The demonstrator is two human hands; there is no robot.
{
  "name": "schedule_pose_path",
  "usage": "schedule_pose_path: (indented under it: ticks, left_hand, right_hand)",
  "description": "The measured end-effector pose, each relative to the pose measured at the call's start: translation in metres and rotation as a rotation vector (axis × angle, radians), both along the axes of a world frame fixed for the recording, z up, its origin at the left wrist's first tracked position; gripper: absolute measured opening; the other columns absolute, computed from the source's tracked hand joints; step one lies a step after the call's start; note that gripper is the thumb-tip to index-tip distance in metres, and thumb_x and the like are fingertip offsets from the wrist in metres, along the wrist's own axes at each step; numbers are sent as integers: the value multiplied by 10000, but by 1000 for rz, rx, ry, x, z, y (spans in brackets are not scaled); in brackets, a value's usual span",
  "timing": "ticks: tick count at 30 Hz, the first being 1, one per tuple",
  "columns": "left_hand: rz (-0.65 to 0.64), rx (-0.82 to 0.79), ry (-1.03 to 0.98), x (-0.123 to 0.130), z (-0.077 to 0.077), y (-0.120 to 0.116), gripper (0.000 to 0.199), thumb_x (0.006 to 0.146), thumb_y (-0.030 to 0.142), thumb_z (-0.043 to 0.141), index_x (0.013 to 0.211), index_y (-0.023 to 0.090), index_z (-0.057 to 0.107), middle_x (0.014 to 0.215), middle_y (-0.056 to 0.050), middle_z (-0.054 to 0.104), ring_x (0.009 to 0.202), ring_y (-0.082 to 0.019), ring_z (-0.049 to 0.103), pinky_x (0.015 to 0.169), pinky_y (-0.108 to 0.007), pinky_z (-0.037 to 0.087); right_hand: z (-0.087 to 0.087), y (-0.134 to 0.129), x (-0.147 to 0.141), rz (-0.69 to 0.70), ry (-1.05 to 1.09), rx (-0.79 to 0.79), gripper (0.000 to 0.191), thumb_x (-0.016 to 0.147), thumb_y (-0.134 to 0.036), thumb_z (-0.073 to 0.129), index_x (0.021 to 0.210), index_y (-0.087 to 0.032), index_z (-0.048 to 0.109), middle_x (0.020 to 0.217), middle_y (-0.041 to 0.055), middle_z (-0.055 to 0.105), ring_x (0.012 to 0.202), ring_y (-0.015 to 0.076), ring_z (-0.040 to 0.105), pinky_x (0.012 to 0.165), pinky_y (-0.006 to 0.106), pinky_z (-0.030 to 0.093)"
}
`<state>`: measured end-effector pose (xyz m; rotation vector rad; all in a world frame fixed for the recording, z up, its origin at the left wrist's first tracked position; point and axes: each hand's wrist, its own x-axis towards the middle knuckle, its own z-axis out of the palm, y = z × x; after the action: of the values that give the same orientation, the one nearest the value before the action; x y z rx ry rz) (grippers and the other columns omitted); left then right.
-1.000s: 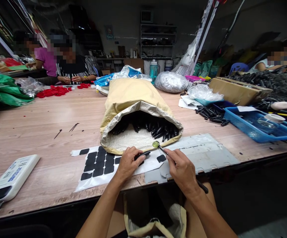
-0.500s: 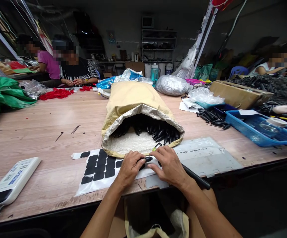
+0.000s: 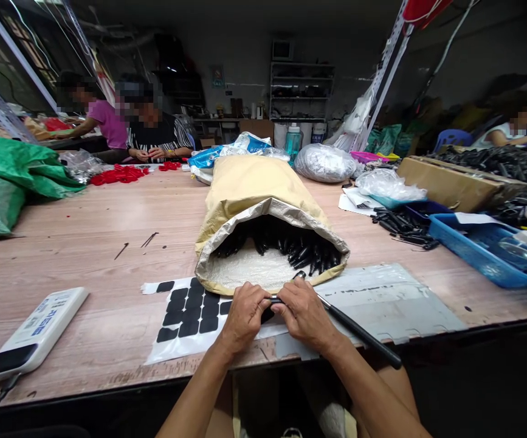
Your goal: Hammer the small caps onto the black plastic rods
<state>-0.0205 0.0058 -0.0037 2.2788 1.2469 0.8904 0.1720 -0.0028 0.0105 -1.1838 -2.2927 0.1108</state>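
Note:
My left hand [image 3: 244, 311] and my right hand [image 3: 305, 312] meet at the table's near edge, fingertips together on a small black part [image 3: 272, 300]. A long black rod-like tool [image 3: 358, 332] also lies in the right hand, sticking out to the right past the wrist. Under the hands is a white backing sheet with several black adhesive pads [image 3: 189, 309]. Just beyond stands an open tan paper sack [image 3: 254, 182] lying on its side, with several black parts [image 3: 299, 250] inside its mouth.
A grey plate [image 3: 382, 292] lies right of the hands. A white device [image 3: 35, 334] sits at the near left, a green bag [image 3: 3, 182] at far left. A blue tray [image 3: 491, 255] and a cardboard box [image 3: 454, 179] are at right. People work at the far side.
My right hand has come left to meet the left hand. The tool with its greenish tip, first held out over the sack mouth, is now tucked down with its handle pointing right.

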Motion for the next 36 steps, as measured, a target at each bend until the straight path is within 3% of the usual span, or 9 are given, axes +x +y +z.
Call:
schedule_pose_path:
  ticks: [7, 11, 13, 16, 23, 27, 31, 34, 36]
  left_hand:
    - [-13, -37, -17, 1, 1, 1, 308, 1026, 347, 400, 942, 202, 658, 884, -37, 661, 894, -223, 522, 832, -388, 338]
    - [11, -73, -57, 2, 4, -2, 288, 1020, 343, 411, 951, 203, 653, 895, -36, 664, 904, -221, 528, 841, -385, 350]
    - [11, -90, -62, 3, 6, -2, 265, 1010, 334, 434, 933, 203, 652, 889, -33, 662, 904, -219, 530, 844, -385, 353]
    - [7, -101, -53, 3, 6, -1, 230, 996, 327, 469, 927, 209, 654, 891, -29, 661, 908, -219, 534, 849, -387, 357]
    - [-29, -62, 13, 9, 23, -13, 194, 994, 321, 494, 986, 221, 659, 931, -45, 669, 917, -229, 541, 867, -399, 366]
    - [-254, -175, 65, 21, 33, -54, 200, 1025, 307, 445, 1037, 251, 636, 967, -18, 676, 902, -188, 579, 819, -335, 396]
    - [-427, -124, 241, 39, 9, -91, 96, 969, 276, 526, 946, 245, 613, 839, 11, 695, 791, -177, 617, 827, -353, 389]
    - [-345, -3, 371, 51, -18, -102, 85, 936, 243, 521, 887, 216, 585, 789, -34, 679, 723, -205, 613, 763, -374, 396]
    - [-326, -33, 417, 58, -33, -106, 125, 959, 242, 478, 939, 218, 598, 835, -62, 693, 713, -214, 624, 694, -359, 408]
  right_hand:
    - [12, 1, 11, 0, 11, -116, 238, 966, -414, 577, 831, -220, 611, 828, 13, 632, 854, 191, 483, 784, 343, 328]
    - [23, 11, 52, -102, 58, -212, 249, 917, -491, 619, 968, -254, 676, 933, 20, 658, 902, 194, 541, 819, 332, 378]
    - [23, 19, 77, -249, 37, -278, 229, 910, -465, 608, 878, -249, 678, 907, 23, 658, 894, 199, 565, 786, 327, 389]
    - [14, 29, 110, -329, 13, -420, 151, 887, -380, 595, 851, -258, 675, 884, 6, 666, 791, 178, 568, 693, 311, 380]
    - [-9, 36, 137, -153, 291, -460, 232, 901, -429, 576, 936, -246, 715, 913, 15, 665, 787, 169, 562, 731, 305, 420]
    - [-9, 34, 139, -109, 348, -448, 253, 912, -435, 576, 904, -225, 719, 896, 28, 661, 806, 175, 574, 738, 304, 427]
    - [-9, 33, 138, -123, 328, -418, 244, 915, -420, 574, 877, -223, 713, 878, 25, 659, 803, 172, 578, 744, 302, 431]
    - [-9, 32, 137, -136, 317, -398, 247, 915, -420, 571, 871, -223, 713, 875, 25, 662, 789, 169, 577, 730, 302, 432]
    - [-8, 31, 136, -136, 312, -387, 254, 917, -421, 566, 870, -219, 713, 874, 27, 665, 776, 168, 575, 723, 304, 435]
